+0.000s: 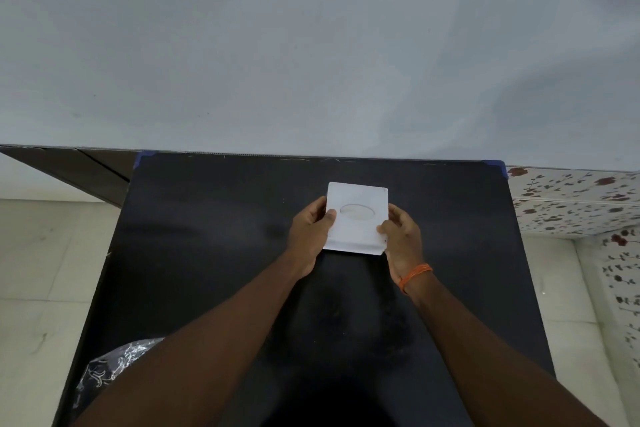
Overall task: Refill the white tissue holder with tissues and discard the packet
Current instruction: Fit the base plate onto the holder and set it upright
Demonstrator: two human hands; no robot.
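tissue holder [356, 218]: smooth white plastic, matt
desk [214, 253]: black, matt, faintly smudged
bag [114, 367]: crinkled glossy clear plastic
wrist band [414, 276]: orange thread
floor [38, 270]: pale glossy tiles

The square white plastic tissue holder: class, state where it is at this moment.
In the head view, the square white plastic tissue holder sits centre-far on the black table, gripped between the left hand and right hand.

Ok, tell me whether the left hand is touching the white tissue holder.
Touching. The head view shows the left hand with its thumb lying on the white tissue holder.
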